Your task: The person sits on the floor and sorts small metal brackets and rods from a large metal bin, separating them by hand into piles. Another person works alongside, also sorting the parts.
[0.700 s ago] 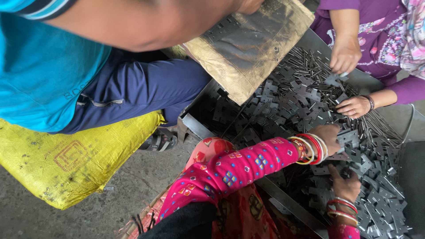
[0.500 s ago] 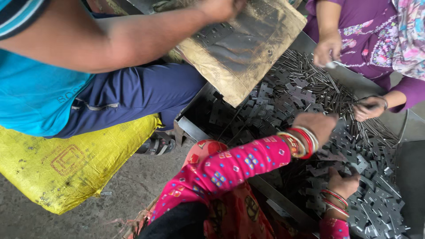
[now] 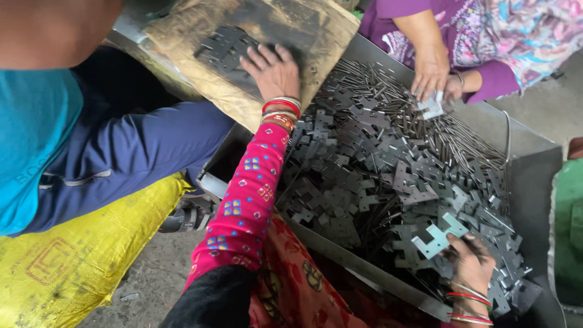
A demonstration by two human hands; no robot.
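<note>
While the left hand [image 3: 274, 70] lies flat, fingers spread, on dark metal plates [image 3: 223, 47] atop a cardboard sheet [image 3: 182, 36] left of the metal tray [image 3: 534, 164], the right hand [image 3: 470, 264] grips one plate [image 3: 438, 235] inside it; keeping stacked plates aligned seems wise.

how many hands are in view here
4. The left hand lies on the cardboard sheet; the right hand holds a metal plate; a co-worker's two hands are at the tray's top.

my sleeve [image 3: 246, 206] hot pink, blue-yellow diamond print; bangles [image 3: 280, 109] red, white; metal plates [image 3: 370, 158] dark grey; sack [image 3: 79, 261] yellow; cardboard [image 3: 243, 42] brown, black-smudged.
</note>
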